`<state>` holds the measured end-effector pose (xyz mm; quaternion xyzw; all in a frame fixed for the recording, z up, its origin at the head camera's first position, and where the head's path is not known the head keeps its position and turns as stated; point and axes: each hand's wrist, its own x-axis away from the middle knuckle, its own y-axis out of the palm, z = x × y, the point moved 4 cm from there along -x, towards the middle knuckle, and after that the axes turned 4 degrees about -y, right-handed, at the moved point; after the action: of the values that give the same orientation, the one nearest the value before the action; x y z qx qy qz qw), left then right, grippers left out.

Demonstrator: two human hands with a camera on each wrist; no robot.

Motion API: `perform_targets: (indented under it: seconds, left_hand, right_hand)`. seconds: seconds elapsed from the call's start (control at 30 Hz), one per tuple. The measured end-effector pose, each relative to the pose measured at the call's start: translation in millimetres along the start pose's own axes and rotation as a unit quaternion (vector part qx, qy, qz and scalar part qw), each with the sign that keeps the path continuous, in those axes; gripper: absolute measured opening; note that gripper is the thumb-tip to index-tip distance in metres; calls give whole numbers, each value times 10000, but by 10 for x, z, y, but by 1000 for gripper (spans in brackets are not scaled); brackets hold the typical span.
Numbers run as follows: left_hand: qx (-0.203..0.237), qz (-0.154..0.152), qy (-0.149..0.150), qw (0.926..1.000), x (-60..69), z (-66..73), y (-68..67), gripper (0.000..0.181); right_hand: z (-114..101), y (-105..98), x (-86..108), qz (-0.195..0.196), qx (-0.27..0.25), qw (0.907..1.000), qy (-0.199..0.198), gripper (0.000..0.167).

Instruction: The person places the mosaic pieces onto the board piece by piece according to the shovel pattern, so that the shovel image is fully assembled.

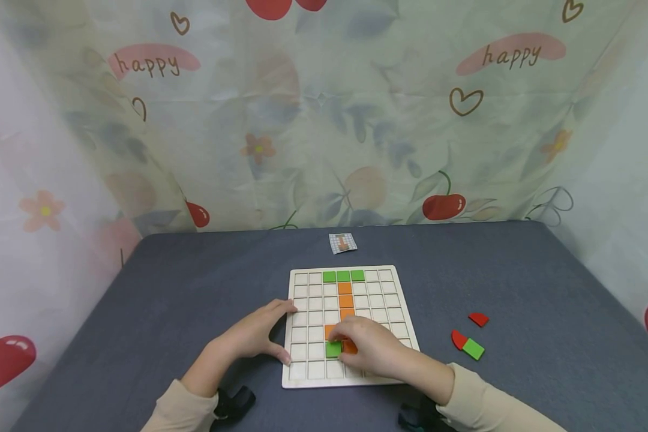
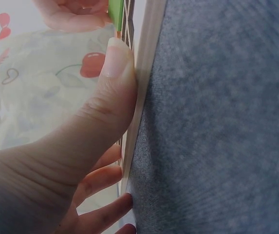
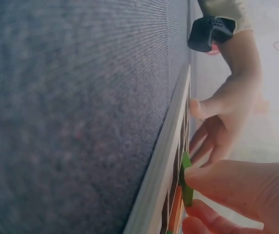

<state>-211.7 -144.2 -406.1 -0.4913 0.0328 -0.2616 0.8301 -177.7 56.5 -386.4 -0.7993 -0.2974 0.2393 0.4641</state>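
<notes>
A white gridded board lies on the table. My left hand touches its left edge, thumb and fingers spread along the rim. Over the lower rows, my right hand pinches a green square tile between thumb and fingers; it sits slightly tilted at the grid in the right wrist view. Three green tiles fill part of the top row. Below them runs a column of orange tiles. More orange tiles show by my right fingers, which partly hide that area.
To the board's right lie two red curved pieces and a loose green tile. A small picture card is behind the board. A patterned curtain hangs around the dark table.
</notes>
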Motion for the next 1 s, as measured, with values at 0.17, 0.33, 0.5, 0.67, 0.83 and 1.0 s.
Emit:
perform_targets:
  seconds: [0.17, 0.33, 0.5, 0.67, 0.83, 1.0]
  left_hand:
    - [-22, 13, -3, 10000, 2, 2, -3, 92]
    - [-20, 11, -48, 10000, -2, 4, -3, 93]
    - [-42, 13, -64, 10000, -5, 1, -2, 93]
    - [-46, 24, -36, 10000, -1, -6, -2, 93]
    - [-25, 9, -36, 10000, 1, -10, 2, 93]
    - [-18, 2, -84, 10000, -6, -12, 7, 94]
  right_hand:
    - [11, 0, -1, 13, -43, 10000, 22, 19]
    - [35, -19, 10, 92, -116, 9999, -10, 18]
    - [67, -41, 18, 82, -315, 9995, 10, 17]
    - [72, -11, -1, -24, -357, 9994, 43, 16]
    - [62, -29, -3, -27, -381, 9992, 84, 16]
    - [162, -178, 73, 92, -552, 9984, 129, 18]
